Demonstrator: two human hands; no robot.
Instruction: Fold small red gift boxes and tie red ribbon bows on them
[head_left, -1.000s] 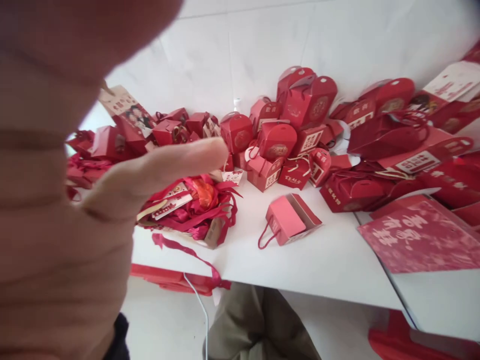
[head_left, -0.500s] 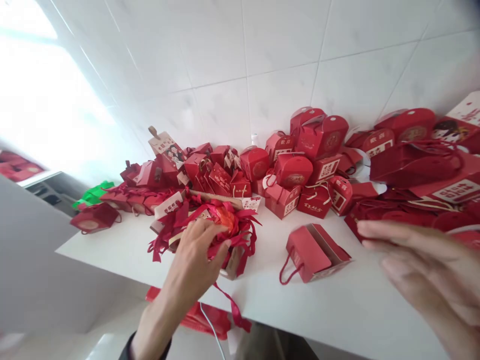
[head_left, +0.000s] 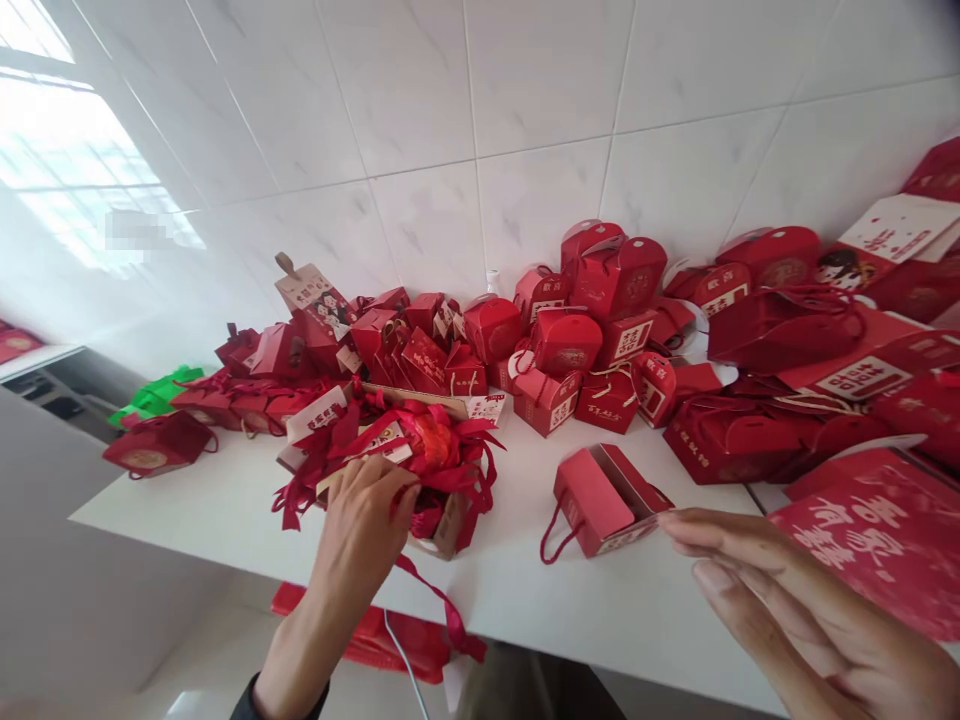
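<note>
My left hand (head_left: 360, 525) reaches into a cardboard tray heaped with red ribbons (head_left: 409, 450) and its fingers curl down among the ribbons. What they grip, if anything, is hidden. My right hand (head_left: 795, 610) hovers low at the right with its fingers stretched out and apart, holding nothing. Its fingertips are just right of a small red gift box (head_left: 604, 495) that lies on its side with a cord handle, open end up, on the white table (head_left: 622, 610).
A big pile of red gift boxes (head_left: 592, 310) runs along the tiled wall. Larger red bags and cards (head_left: 877, 530) lie at the right. A flat red box (head_left: 154, 445) and green ribbon (head_left: 154, 395) sit at the left end. Red bags lie below the table.
My left hand dropped from right in front of the camera to the ribbon tray. My right hand came into view and moved left toward the open red box. The view tilted up.
</note>
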